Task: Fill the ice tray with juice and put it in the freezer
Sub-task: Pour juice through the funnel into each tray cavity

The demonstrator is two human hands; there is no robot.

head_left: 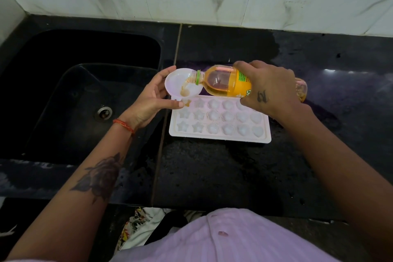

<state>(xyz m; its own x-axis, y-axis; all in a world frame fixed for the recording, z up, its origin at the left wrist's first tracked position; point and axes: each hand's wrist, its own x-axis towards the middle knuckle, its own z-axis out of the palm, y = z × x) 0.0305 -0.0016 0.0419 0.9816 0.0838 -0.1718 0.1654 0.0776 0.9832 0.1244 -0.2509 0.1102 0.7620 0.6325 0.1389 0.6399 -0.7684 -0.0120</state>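
Pouring has only just begun, by my reckoning. The right hand is wrapped round a juice bottle tipped nearly flat, its mouth inside a white funnel that the left hand steadies, fingers curled round the rim from behind and the thumb pressed under the bowl. A thin amber run sits in the funnel, and its spout hangs over the far-left corner pocket of the ice tray.

That corner pocket shows a little amber; every other pocket I can see looks pale and unfilled. So nearly the whole tray is left to fill, and the carry to the freezer has not started. No freezer is in sight from here.

The tray lies flat on the black desk, just right of the dark sink, near its edge. The bottle is roughly half full, as far as I can tell.

Counting: one tray, one bottle, one funnel, two hands. The tray has three rows; the near two show six pockets each, and the far row is partly hidden by the hand and funnel, so likely eighteen. The left two columns are star-shaped, the others rounded.
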